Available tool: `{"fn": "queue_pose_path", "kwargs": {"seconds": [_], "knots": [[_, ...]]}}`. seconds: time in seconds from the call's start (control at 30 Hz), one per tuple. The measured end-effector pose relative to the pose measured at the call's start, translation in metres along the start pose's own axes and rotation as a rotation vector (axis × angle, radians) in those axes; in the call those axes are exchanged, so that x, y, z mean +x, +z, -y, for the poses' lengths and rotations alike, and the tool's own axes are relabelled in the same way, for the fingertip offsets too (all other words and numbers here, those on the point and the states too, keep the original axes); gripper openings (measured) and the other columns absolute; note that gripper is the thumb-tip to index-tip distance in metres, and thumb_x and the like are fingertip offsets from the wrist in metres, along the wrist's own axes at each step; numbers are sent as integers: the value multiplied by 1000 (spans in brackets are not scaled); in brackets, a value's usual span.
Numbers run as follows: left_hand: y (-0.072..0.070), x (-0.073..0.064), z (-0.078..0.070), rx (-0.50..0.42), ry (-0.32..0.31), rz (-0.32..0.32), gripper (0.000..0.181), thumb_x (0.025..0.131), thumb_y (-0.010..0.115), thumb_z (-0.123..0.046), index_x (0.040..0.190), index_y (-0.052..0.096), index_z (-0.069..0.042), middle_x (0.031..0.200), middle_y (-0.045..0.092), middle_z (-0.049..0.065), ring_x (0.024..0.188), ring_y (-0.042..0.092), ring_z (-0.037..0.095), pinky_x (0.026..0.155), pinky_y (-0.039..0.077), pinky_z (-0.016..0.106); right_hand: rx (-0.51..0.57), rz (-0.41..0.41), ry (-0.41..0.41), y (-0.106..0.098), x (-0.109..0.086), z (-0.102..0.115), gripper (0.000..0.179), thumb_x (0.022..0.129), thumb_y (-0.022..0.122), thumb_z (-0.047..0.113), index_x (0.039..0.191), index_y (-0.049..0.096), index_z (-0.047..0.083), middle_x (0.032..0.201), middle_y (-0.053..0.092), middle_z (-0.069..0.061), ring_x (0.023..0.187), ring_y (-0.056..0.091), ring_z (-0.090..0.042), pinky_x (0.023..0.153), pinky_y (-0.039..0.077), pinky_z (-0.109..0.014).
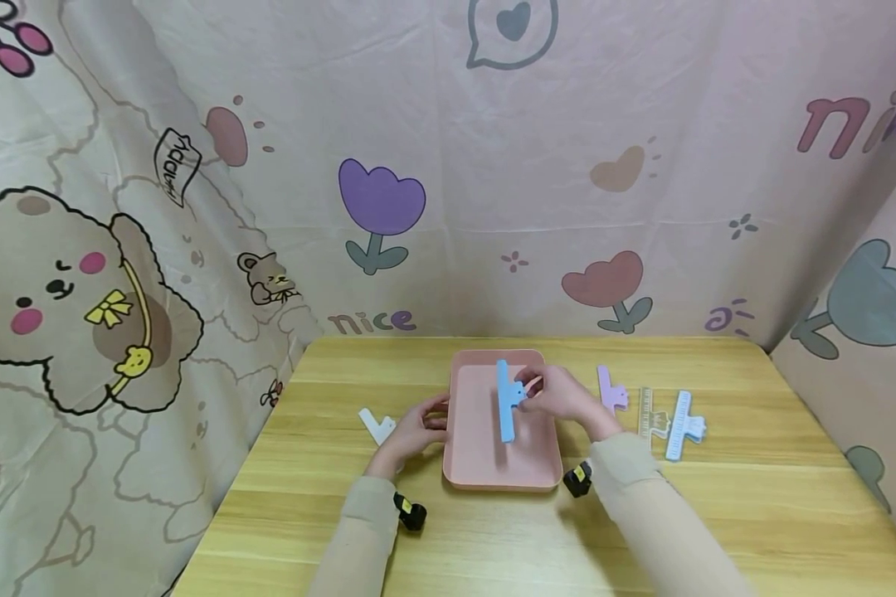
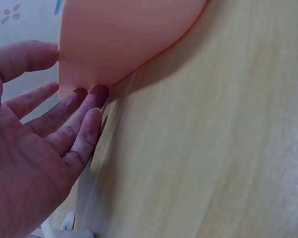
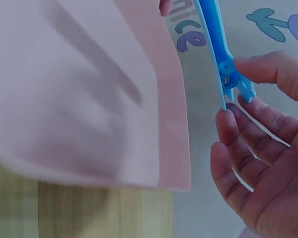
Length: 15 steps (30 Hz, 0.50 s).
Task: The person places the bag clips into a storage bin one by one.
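A blue clip (image 1: 504, 401) with a long straight bar hangs over the pink tray (image 1: 470, 464). My right hand (image 1: 562, 393) pinches its handle between thumb and fingers; the right wrist view shows the same blue clip (image 3: 216, 34) above the tray's rim. The bar casts a shadow inside the tray. At the tray's left side my left hand (image 1: 412, 431) touches the wall with its fingertips. In the left wrist view those fingers (image 2: 72, 124) are fairly straight against the pink wall. Behind the left hand lies a white clip (image 1: 377, 426).
Right of the tray lie a purple clip (image 1: 611, 394), a clear clip (image 1: 651, 419) and a pale blue-white clip (image 1: 684, 427) on the wooden table (image 1: 776, 497). A printed curtain (image 1: 448, 166) hangs behind the table. Small black cameras sit at both wrists.
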<state>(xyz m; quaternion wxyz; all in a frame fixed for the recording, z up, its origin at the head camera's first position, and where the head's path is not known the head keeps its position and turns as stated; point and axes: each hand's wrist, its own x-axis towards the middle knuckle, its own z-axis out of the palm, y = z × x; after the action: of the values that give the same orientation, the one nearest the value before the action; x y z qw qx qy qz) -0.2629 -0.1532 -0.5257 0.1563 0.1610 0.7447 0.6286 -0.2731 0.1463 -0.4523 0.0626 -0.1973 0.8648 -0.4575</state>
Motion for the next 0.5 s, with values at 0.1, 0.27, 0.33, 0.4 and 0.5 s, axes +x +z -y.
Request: {"fn": "queue_pose_path", "kwargs": {"seconds": [0.1, 0.27, 0.33, 0.4, 0.5], "knots": [[-1, 1, 1, -14, 0, 4, 72, 85, 64, 13, 148, 30, 9, 138, 43, 33, 117, 53, 47, 92, 52, 37, 0, 1, -6, 5, 8, 1, 36, 76, 81, 4, 109, 65, 0, 98, 63, -8, 85, 59, -23, 72, 52, -32], [-1, 2, 5, -4, -4, -5, 73, 85, 66, 11, 149, 32, 5, 138, 45, 30, 116, 55, 42, 92, 52, 37, 24, -8, -2, 14, 21, 0, 34, 76, 81, 2, 106, 67, 0, 96, 63, -8, 83, 59, -22, 73, 53, -32], [-1, 2, 5, -2, -8, -6, 73, 85, 66, 11, 149, 33, 3, 138, 45, 29, 117, 55, 42, 92, 52, 37, 48, -15, -7, 18, 25, -1, 32, 75, 81, -1, 104, 68, -2, 95, 63, -9, 83, 60, -23, 73, 54, -33], [-1, 2, 5, 2, -18, -7, 73, 85, 66, 11, 150, 34, 2, 138, 46, 27, 118, 55, 41, 93, 52, 37, 66, -23, -18, 23, 29, -1, 31, 74, 80, -4, 103, 68, -4, 94, 64, -11, 84, 61, -25, 74, 56, -35], [-1, 2, 5, 3, -22, -6, 73, 85, 66, 12, 150, 33, 2, 138, 46, 27, 118, 55, 41, 93, 52, 38, 71, -40, 26, 31, 32, -1, 31, 73, 82, -4, 102, 69, -4, 94, 65, -11, 84, 62, -24, 76, 57, -35]]}}
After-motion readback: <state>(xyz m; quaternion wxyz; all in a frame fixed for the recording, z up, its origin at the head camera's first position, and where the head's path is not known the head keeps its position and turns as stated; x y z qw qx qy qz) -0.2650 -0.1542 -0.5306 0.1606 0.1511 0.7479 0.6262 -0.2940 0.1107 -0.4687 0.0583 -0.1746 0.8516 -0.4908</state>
